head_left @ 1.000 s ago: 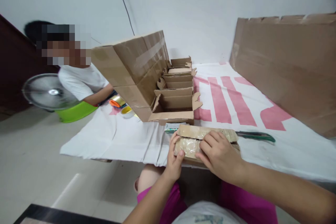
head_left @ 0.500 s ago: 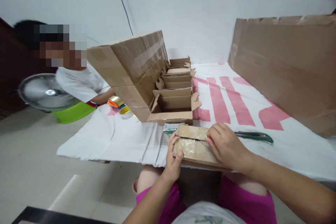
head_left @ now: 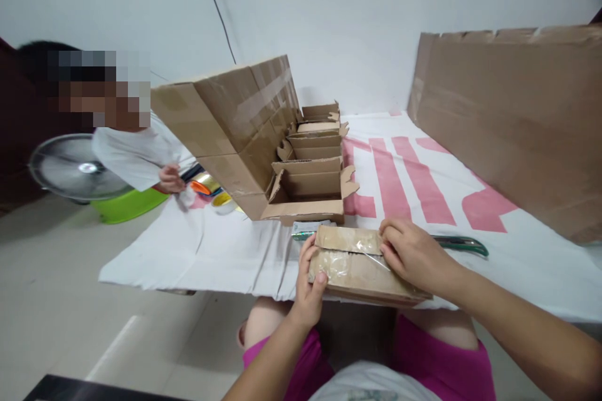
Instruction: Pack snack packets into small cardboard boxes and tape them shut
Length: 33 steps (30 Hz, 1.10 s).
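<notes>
A small flat cardboard box (head_left: 357, 279) lies at the table's near edge, with shiny clear tape (head_left: 336, 263) on its top. My left hand (head_left: 310, 282) grips its left end, thumb on the near side and fingers behind. My right hand (head_left: 407, 257) is closed at the box's upper right, pinching a lifted strip of the clear tape that stretches from the top. Partly hidden beyond my right hand lies a green utility knife (head_left: 463, 244). A small printed packet (head_left: 305, 229) lies just behind the box's left end.
A stack of taped cardboard boxes (head_left: 244, 125) with open compartments (head_left: 313, 182) stands at centre. A large cardboard panel (head_left: 508, 119) rises on the right. At left, a co-worker's hand (head_left: 172, 180) is near tape rolls (head_left: 221, 200) and a fan (head_left: 79, 166). White cloth (head_left: 226, 263) covers the table.
My right hand has moved slightly right along the box, and a stretched strip of clear tape now shows beside it. The co-worker's hand has come up from behind the rolls.
</notes>
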{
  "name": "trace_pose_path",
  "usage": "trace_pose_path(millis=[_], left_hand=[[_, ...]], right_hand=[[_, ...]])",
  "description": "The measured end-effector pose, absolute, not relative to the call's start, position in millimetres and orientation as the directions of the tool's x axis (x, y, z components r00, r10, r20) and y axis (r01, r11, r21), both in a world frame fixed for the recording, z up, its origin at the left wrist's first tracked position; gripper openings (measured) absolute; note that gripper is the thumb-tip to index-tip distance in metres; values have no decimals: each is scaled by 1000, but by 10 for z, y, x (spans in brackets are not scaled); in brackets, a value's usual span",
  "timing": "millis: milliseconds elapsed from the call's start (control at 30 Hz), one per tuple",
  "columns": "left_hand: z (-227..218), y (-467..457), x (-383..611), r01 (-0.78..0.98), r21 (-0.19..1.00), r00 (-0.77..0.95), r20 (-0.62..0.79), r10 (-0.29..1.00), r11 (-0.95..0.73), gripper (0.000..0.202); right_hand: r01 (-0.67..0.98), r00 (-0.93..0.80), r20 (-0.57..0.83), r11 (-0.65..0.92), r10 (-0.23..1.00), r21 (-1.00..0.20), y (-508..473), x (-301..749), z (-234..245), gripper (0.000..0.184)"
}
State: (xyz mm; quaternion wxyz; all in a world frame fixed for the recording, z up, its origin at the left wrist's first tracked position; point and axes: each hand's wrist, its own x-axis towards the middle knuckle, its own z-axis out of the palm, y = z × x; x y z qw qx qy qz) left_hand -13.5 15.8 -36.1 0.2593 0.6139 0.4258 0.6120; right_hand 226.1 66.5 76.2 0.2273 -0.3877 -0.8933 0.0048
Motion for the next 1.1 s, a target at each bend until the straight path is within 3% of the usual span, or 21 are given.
trace_pose_path(millis=[200, 467, 767, 1100], left_hand=[[-369, 148, -143, 222, 851, -129, 509, 851, -476, 44], [-338, 136, -140, 234, 851, -117, 504, 855, -470, 44], [-378, 164, -144, 194, 836, -98, 538, 837, -514, 43], [-367, 155, -132, 176, 862, -134, 499, 856, -475, 46]], right_hand=[[714, -549, 410, 663, 729, -224, 641, 2355, 771, 12], [664, -468, 468, 647, 750, -375, 596, 2468, 795, 15], [661, -527, 439, 676, 728, -327, 539, 2465, 781, 16], [623, -516, 456, 683, 725, -382, 579, 2518, 784, 18]])
